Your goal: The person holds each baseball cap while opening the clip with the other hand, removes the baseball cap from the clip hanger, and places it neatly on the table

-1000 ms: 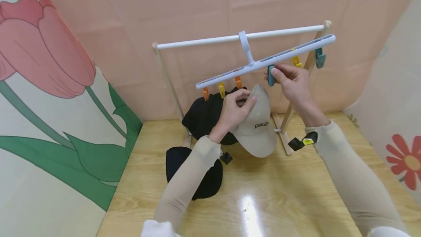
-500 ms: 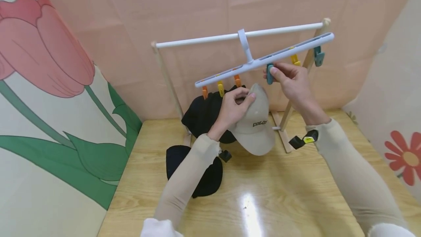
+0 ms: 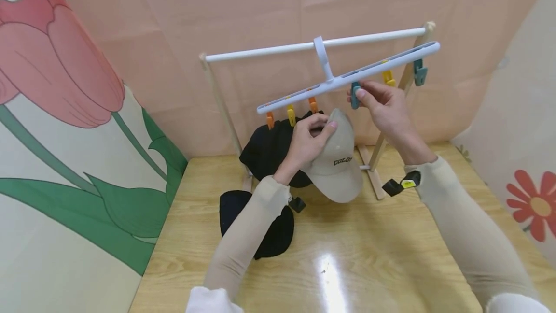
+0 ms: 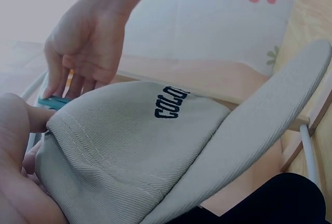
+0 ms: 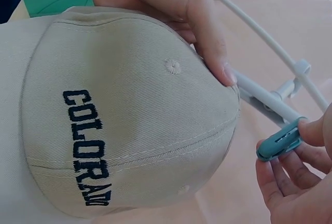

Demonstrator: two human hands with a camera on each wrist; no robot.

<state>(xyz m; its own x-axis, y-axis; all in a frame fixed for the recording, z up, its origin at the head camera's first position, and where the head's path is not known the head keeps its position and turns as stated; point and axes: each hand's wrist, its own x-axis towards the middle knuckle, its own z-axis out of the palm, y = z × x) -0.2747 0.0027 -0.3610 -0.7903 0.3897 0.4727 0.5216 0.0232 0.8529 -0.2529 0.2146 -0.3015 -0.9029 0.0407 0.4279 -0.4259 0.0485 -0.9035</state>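
Note:
My left hand [image 3: 308, 143] pinches the crown of a beige baseball cap [image 3: 340, 144] between thumb and fingers. Dark lettering runs across the cap's front, and its brim points down. To the right, my right hand [image 3: 386, 110] pinches a teal clothespin [image 5: 280, 140] that hangs from the underside of a pale blue clip hanger [image 3: 347, 78]. The hanger tilts, its right end higher, and hooks over a white rod. Black caps [image 3: 267, 153] hang at its left from orange and yellow clothespins [image 3: 291, 116]. A gap separates the beige cap's top from the hanger.
Another black cap [image 3: 278, 233] lies on the wooden table [image 3: 369, 264], partly behind my left forearm. The rack's white rod [image 3: 260, 52] stands on wooden legs [image 3: 223, 110]. A yellow clothespin [image 3: 388, 78] and another teal clothespin [image 3: 419, 72] hang at the hanger's right.
Both hands keep their grips on the cap and the teal clothespin. The whole head view has shifted slightly, so the rack and hanger appear a little higher.

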